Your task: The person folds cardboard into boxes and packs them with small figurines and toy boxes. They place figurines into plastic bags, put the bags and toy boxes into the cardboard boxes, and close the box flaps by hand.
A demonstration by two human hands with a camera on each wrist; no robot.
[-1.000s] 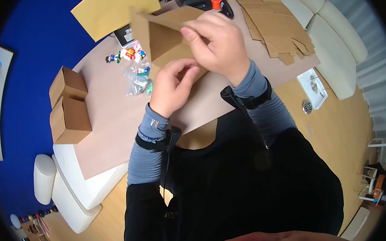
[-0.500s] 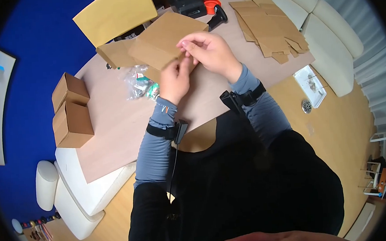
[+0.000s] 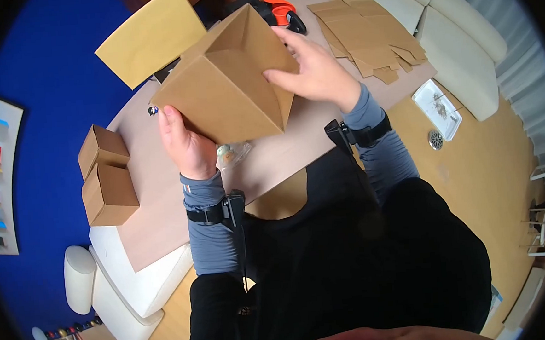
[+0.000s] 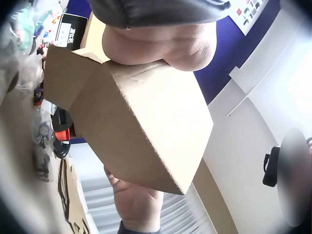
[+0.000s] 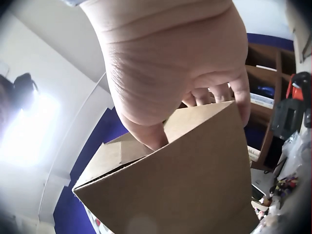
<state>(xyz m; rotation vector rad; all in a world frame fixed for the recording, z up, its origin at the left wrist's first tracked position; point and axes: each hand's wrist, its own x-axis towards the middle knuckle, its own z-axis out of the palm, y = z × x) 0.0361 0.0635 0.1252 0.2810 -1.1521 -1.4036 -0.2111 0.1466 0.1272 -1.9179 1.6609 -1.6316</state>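
Observation:
Both hands hold a brown cardboard box [image 3: 217, 101] tilted above the table, one end of it open toward the right. On its left side my left hand [image 3: 187, 147] grips it, the thumb along the edge. In the left wrist view that palm lies against the box's pale side [image 4: 163, 107]. My right hand [image 3: 316, 75] holds the open end, its thumb over the rim and its fingers at the far side. The right wrist view shows this thumb dipping in beside a flap [image 5: 109, 158]. A clear plastic bag with a small figure [image 3: 226, 154] lies close under the box.
Two folded boxes [image 3: 108, 194] stand at the table's left edge. Flattened cardboard [image 3: 370, 30] lies at the right. Behind the held box are a yellow panel [image 3: 149, 36] and an orange-and-black object [image 3: 281, 10]. A white tray [image 3: 438, 111] is on the floor at right.
The hands, close together at the box's near edge half a second ago, have moved apart to its two sides. The box has turned, and its open end now faces right.

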